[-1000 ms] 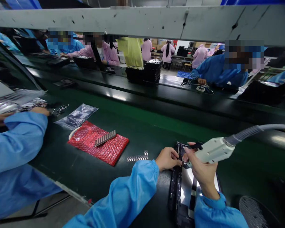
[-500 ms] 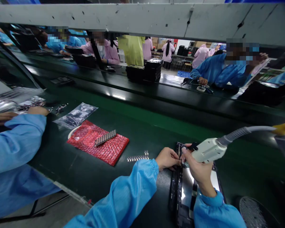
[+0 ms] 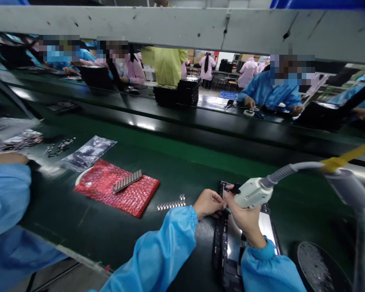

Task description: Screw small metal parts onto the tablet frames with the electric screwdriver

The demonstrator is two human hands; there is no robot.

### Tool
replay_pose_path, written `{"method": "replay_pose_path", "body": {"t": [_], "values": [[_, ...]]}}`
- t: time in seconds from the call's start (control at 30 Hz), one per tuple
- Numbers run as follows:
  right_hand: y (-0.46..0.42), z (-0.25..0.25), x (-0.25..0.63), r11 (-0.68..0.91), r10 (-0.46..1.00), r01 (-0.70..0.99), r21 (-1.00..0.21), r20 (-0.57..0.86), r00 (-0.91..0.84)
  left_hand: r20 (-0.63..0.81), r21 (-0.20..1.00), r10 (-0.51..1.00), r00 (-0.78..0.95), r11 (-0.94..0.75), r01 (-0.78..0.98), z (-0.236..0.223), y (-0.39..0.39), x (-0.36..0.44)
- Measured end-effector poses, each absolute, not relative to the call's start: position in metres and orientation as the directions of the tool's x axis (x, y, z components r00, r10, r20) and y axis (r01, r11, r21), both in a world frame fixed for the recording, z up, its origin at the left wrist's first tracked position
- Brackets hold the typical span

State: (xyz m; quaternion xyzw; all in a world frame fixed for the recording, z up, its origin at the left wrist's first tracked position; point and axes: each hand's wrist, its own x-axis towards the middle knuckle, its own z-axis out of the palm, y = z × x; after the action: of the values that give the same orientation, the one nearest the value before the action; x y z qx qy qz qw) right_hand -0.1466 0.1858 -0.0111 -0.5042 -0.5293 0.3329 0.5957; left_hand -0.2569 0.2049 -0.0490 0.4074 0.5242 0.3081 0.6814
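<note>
A black device casing (image 3: 219,243) with a shiny silver panel (image 3: 235,235) lies on the dark green bench. My left hand (image 3: 209,202) is closed in a pinch at its upper left edge, and what the fingertips hold is too small to make out. In my right hand (image 3: 246,221) is a pale, corded electric screwdriver (image 3: 254,192), tilted, its tip down at the casing close to my left fingertips. The fingers hide the tip. Left of my left hand lies a row of small metallic pieces (image 3: 171,204).
A red bubble-wrap bag (image 3: 134,196) carries a grey slotted strip (image 3: 127,181). Behind it lies a clear plastic bag (image 3: 89,153). A round dish (image 3: 316,267) of small shiny bits stands at lower right. A co-worker's blue sleeve (image 3: 6,194) is at left; other people sit across.
The view has shifted, so most things appear farther left. Both hands stay at the casing's upper left edge, the screwdriver still in the right. The co-worker's arm at left has drawn back.
</note>
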Motion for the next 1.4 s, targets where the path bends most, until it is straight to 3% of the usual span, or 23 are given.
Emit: {"method": "replay_pose_path", "body": {"t": [0.13, 0.27, 0.43, 0.57, 0.73, 1.0, 1.4], "values": [[0.173, 0.012, -0.127, 0.323, 0.910, 0.043, -0.945, 0.323, 0.260, -0.450, 0.890, 0.857, 0.251, 0.452, 0.052, -0.044, 0.201, -0.260], [0.142, 0.027, -0.058, 0.346, 0.827, 0.130, -0.929, 0.367, 0.426, -0.471, 0.882, 0.862, 0.188, 0.463, 0.090, -0.042, 0.201, -0.263], [0.103, 0.001, 0.026, 0.335, 0.649, 0.192, -0.922, 0.374, 0.663, -0.485, 0.871, 0.855, 0.185, 0.453, 0.188, -0.032, 0.195, -0.268], [0.096, -0.029, 0.048, 0.326, 0.550, 0.344, -0.881, 0.472, 0.689, -0.502, 0.846, 0.839, 0.209, 0.425, 0.322, -0.028, 0.168, -0.278], [0.104, -0.037, 0.044, 0.323, 0.577, 0.336, -0.885, 0.466, 0.671, -0.568, 0.794, 0.792, 0.223, 0.458, 0.399, -0.042, 0.124, -0.281], [0.113, -0.039, 0.038, 0.244, 0.665, 0.164, -0.956, 0.288, 0.690, -0.555, 0.816, 0.818, 0.148, 0.501, 0.287, -0.030, 0.117, -0.269], [0.111, -0.039, 0.037, 0.189, 0.695, 0.132, -0.973, 0.228, 0.682, -0.587, 0.809, 0.767, 0.259, 0.565, 0.160, -0.031, 0.112, -0.265]]}}
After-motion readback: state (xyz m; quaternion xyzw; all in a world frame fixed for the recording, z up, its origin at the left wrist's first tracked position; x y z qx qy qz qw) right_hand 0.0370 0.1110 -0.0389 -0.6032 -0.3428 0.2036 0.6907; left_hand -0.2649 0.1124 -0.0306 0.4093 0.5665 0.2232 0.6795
